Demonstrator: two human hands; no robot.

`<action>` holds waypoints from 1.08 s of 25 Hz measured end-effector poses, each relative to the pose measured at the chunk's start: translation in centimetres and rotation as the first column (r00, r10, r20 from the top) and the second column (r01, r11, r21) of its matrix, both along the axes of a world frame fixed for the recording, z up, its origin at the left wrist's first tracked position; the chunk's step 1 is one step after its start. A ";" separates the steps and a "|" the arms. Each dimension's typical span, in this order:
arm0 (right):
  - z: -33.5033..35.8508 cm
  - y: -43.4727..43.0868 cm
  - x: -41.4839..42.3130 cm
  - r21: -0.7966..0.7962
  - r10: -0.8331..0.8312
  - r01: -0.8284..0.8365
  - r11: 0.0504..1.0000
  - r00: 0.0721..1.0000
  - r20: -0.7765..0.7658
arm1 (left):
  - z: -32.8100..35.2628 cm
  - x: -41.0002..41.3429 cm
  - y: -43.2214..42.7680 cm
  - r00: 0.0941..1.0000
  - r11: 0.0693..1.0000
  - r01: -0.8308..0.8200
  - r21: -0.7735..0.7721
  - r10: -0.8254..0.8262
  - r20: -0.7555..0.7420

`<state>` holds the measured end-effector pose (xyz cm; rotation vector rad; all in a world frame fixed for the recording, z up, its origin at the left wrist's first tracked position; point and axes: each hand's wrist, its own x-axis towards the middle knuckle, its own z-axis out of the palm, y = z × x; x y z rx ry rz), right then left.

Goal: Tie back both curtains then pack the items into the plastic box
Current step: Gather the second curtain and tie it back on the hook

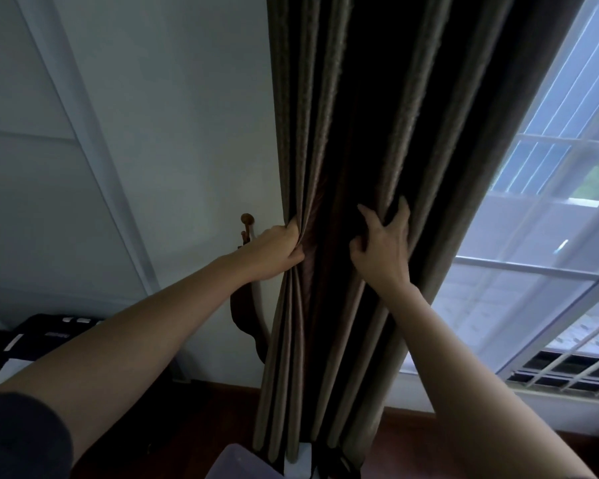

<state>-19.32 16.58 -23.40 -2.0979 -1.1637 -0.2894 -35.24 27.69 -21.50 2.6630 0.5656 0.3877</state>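
Note:
A dark brown curtain [360, 133] hangs in thick folds beside the window, bunched narrow at hand height. My left hand [277, 248] grips its left edge folds, fingers closed around the cloth. On the right folds, my right hand [384, 243] presses with fingers spread and hooked into the pleats. A brown tieback strap [244, 316] hangs from a wooden wall hook [247, 219] just left of my left hand. The rim of a translucent plastic box [236, 461] shows at the bottom edge, below the curtain.
A window with a sheer white curtain [533, 236] fills the right side, with a grille [567, 371] at its base. White wall panels stand to the left. Dark objects [42, 337] lie at lower left. Dark wooden floor runs along the wall.

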 end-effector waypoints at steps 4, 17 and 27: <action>-3.2 0.3 0.0 -0.232 0.250 -0.251 0.940 0.968 -0.033 | 0.0 0.7 -0.3 1.000 1.000 0.003 -0.008 -0.003 -0.008; -7.7 -2.0 -4.0 -0.389 0.485 -0.478 0.787 0.870 -0.087 | 0.3 3.2 -0.9 0.999 0.998 -0.019 -0.055 0.016 -0.046; -8.2 -3.1 -4.6 -0.719 0.487 -0.414 0.559 0.865 -0.120 | 1.5 4.3 -1.7 0.992 1.000 -0.022 -0.022 0.020 -0.123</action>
